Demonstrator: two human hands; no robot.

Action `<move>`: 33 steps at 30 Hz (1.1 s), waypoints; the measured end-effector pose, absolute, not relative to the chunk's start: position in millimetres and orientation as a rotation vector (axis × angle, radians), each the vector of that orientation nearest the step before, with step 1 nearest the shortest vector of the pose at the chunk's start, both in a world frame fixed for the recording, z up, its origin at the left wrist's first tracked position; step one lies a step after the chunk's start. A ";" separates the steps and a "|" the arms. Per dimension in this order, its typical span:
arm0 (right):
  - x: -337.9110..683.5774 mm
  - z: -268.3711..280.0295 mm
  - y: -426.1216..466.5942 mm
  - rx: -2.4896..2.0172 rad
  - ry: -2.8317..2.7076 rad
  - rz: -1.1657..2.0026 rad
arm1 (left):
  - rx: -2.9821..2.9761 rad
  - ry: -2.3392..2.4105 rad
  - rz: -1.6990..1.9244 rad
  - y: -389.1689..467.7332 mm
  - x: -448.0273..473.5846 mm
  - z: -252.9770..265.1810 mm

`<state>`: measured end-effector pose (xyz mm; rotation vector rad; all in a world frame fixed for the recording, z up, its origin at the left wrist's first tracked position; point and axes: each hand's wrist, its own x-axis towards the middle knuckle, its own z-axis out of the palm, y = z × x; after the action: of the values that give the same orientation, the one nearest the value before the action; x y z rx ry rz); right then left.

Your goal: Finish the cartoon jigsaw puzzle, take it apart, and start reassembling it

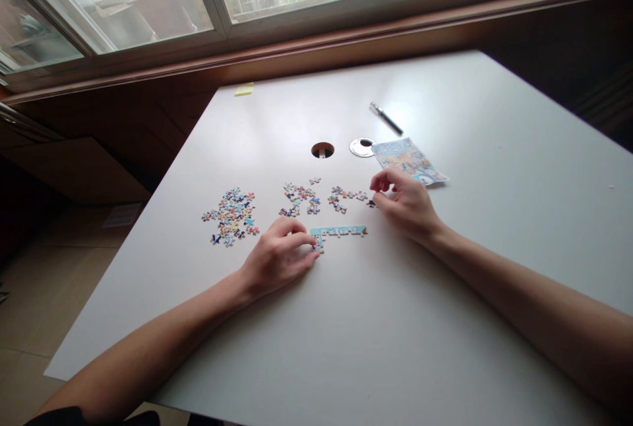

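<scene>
My left hand rests on the table, its thumb and index finger around the left end of a joined jigsaw strip. This strip is light blue along its top, with a few pieces hanging down at the left. My right hand is curled with thumb and index finger close together, just right of the strip. A dark puzzle piece shows at its fingertips; whether it is gripped is hard to see. Loose puzzle pieces lie between the hands, beside another small group.
A larger pile of puzzle pieces lies at the left. Behind my right hand is a picture sheet, with a pen beyond it. The white table has a round hole and a metal cover ring.
</scene>
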<state>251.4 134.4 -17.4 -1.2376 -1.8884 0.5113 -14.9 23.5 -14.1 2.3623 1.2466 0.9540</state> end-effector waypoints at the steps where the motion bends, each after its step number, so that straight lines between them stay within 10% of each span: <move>1: 251.5 -17.8 134.5 -1.236 -1.889 0.509 | 2.393 1.230 0.962 23.8 -14.6 -13.7; 33: 238.7 -19.3 106.2 -0.276 -2.637 0.361 | 2.578 1.281 1.054 21.8 -12.8 -8.4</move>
<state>238.7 106.2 -19.3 -0.2761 -2.6374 0.3609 -12.8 21.8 -8.4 2.5784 1.2806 1.0537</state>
